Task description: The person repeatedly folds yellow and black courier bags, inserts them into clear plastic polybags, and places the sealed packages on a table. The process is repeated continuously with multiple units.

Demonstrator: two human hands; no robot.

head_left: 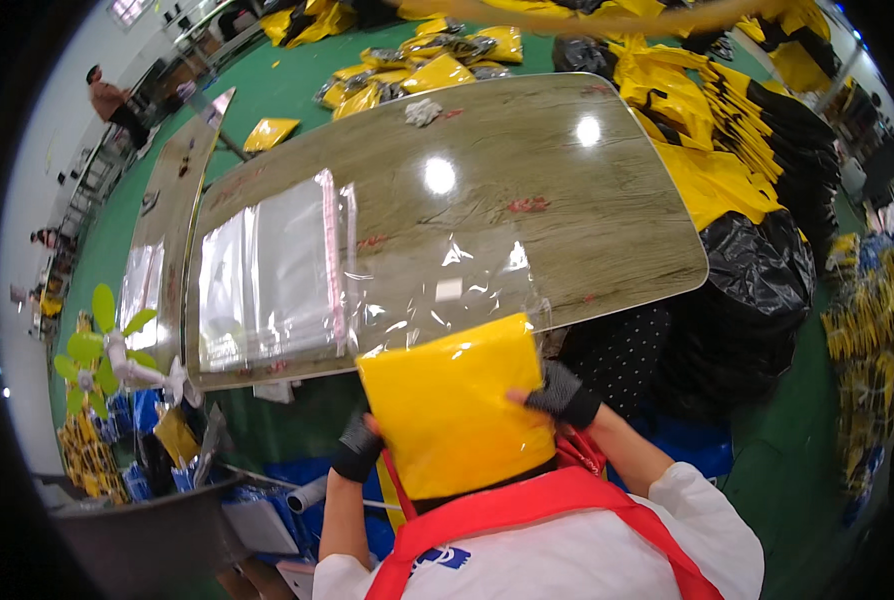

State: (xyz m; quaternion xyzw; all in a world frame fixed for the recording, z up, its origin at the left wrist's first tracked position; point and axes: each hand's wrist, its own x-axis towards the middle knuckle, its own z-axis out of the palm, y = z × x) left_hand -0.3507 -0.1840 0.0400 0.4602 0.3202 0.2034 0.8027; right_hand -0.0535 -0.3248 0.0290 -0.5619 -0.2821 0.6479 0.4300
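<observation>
A folded yellow garment (pixel 457 405), flat and squared off, is held before my body at the table's near edge. My left hand (pixel 358 443), in a dark fingerless glove, grips its left side, most of its fingers hidden behind. On the right side my right hand (pixel 564 394), gloved alike, clasps the garment with the thumb on top. Past the garment's far edge, a clear plastic bag (pixel 407 305) stretches over the table; it seems to surround the garment. A small white slip (pixel 449 289) lies in or under the bag.
A stack of clear bags (pixel 267 270) lies on the wood-patterned table (pixel 607 200), and a crumpled white scrap (pixel 423 112) near its far edge. Yellow-and-black garments (pixel 707 150) pile up at right. Packed yellow bundles (pixel 437 72) cover floor beyond. A green-bladed fan (pixel 102 350) stands left.
</observation>
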